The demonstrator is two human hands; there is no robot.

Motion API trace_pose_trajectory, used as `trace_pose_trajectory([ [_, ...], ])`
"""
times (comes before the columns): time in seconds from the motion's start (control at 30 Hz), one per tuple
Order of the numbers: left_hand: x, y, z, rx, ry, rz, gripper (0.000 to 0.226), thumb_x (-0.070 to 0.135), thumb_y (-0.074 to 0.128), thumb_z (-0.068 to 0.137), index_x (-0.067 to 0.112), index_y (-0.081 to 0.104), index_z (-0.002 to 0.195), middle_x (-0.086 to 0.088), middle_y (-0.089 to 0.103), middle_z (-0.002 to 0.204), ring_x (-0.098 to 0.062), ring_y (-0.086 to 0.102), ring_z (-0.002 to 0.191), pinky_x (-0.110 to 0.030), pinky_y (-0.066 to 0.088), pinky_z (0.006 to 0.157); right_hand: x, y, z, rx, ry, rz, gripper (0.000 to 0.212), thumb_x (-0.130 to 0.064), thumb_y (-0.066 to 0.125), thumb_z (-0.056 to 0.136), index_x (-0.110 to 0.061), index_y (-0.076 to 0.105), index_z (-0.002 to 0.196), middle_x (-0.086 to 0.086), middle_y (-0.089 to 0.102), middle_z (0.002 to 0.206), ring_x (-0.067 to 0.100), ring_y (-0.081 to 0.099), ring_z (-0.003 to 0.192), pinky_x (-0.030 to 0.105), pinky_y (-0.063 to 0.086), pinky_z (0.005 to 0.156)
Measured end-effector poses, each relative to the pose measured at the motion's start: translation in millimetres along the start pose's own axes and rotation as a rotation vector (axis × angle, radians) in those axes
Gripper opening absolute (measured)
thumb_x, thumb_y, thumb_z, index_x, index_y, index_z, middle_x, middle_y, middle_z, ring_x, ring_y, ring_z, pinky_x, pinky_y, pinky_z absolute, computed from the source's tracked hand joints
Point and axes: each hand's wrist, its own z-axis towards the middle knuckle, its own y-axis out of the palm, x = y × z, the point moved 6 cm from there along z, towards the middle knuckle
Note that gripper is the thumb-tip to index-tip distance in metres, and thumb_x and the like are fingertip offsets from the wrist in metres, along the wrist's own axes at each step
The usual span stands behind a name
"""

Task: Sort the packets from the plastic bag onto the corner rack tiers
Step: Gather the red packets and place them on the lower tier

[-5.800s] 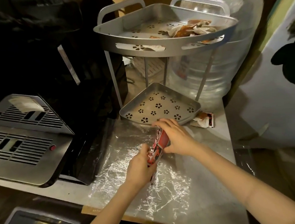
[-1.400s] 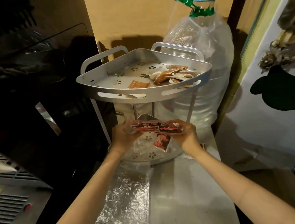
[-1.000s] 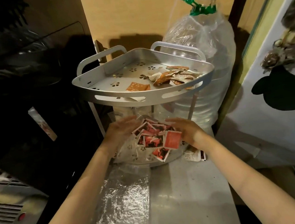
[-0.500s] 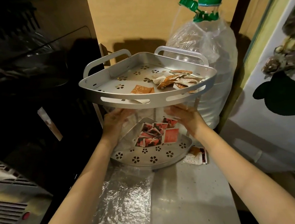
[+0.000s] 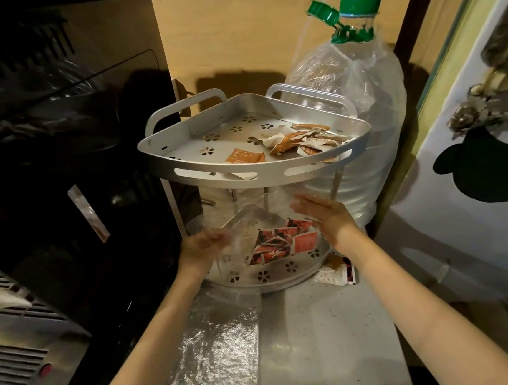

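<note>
Mid-sort between the tiers: red packets heaped on the lower tier, orange ones on the upper tier; left hand and right hand spread apart, empty; next, fetching the stray packet off the desk.

Left hand is motion-blurred; its grip cannot be determined. Clear plastic bag outline is indistinct, possibly spanning both hands. Printing on the red square packets is illegible.
</note>
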Motion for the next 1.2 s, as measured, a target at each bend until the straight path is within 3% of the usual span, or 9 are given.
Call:
trace_pose_trajectory([
  [0.17,5,-4,8,0.152,-0.044,-0.064,0.014,0.003,0.067,0.078,0.017,0.066,0.076,0.004,0.067,0.072,-0.010,0.062,0.068,-0.020,0.050,0.071,14,-13,-5,0.005,0.037,-0.252,0.030,-0.008,0.072,0.074,-0.026,0.065,0.098,0.001,0.066,0.112,0.019,0.061,0.106,0.035,0.047,0.095],
  [0.3,4,-4,12,0.170,-0.014,-0.051,0.009,0.008,0.066,0.080,0.011,0.065,0.088,-0.001,0.065,0.084,-0.011,0.061,0.076,-0.010,0.050,0.064,26,-13,-19,-0.127,0.062,-0.406,0.061,0.010,0.067,0.068,-0.011,0.053,0.124,0.005,0.061,0.113,0.013,0.058,0.097,0.017,0.048,0.075],
  [0.37,-3,-5,11,0.168,0.004,0.021,0.017,0.010,0.065,0.081,0.005,0.065,0.098,-0.003,0.064,0.087,-0.013,0.060,0.079,-0.010,0.047,0.063,29,-13,-22,-0.139,0.053,-0.407,0.054,0.010,0.068,0.068,-0.008,0.057,0.118,0.008,0.064,0.107,0.012,0.060,0.089,0.012,0.049,0.068],
  [0.5,-17,-6,6,0.069,-0.019,0.199,0.012,0.011,0.065,0.083,0.021,0.062,0.075,0.009,0.063,0.072,-0.015,0.060,0.076,-0.026,0.047,0.075,39,-16,-19,-0.072,0.040,-0.443,0.020,-0.014,0.072,0.076,-0.013,0.069,0.096,0.012,0.070,0.099,0.023,0.065,0.093,0.028,0.051,0.082],
  [0.63,-15,-7,3,0.096,-0.028,0.155,0.024,-0.003,0.058,0.082,0.016,0.063,0.067,0.019,0.064,0.050,0.007,0.060,0.061,-0.011,0.046,0.069,44,-19,-17,0.059,0.077,-0.442,0.027,-0.027,0.071,0.078,-0.010,0.069,0.099,0.010,0.070,0.089,0.023,0.066,0.077,0.033,0.056,0.070],
  [0.77,0,-4,4,0.130,0.006,0.097,0.013,0.001,0.063,0.080,-0.001,0.067,0.093,0.003,0.064,0.075,0.006,0.062,0.065,-0.006,0.046,0.065,23,-15,-23,0.138,-0.029,-0.372,0.023,-0.025,0.069,0.079,-0.011,0.070,0.097,0.010,0.071,0.091,0.023,0.067,0.074,0.029,0.058,0.065],
  [0.9,11,-4,6,0.180,-0.026,-0.062,0.008,-0.002,0.057,0.085,0.000,0.063,0.090,-0.007,0.063,0.079,0.002,0.062,0.058,-0.012,0.049,0.071,-6,-11,-30,0.204,-0.183,-0.361,0.006,-0.026,0.066,0.081,-0.023,0.070,0.078,0.015,0.073,0.085,0.030,0.069,0.080,0.047,0.057,0.074],
  [1.0,24,-3,6,0.197,-0.013,-0.077,0.010,0.004,0.060,0.084,0.005,0.063,0.094,-0.008,0.065,0.087,-0.013,0.063,0.080,-0.028,0.045,0.088,-24,-8,-33,0.204,-0.250,-0.327,0.009,-0.021,0.063,0.084,-0.024,0.071,0.085,0.006,0.073,0.086,0.026,0.069,0.085,0.043,0.057,0.074],
  [1.2,42,-3,-3,0.212,0.091,-0.038,0.012,0.003,0.061,0.083,-0.002,0.064,0.093,-0.010,0.064,0.095,-0.017,0.060,0.087,-0.018,0.046,0.082,-41,-4,-38,0.213,-0.304,-0.282,0.007,-0.022,0.062,0.085,-0.022,0.067,0.090,0.007,0.071,0.085,0.019,0.066,0.075,0.037,0.055,0.065],
])
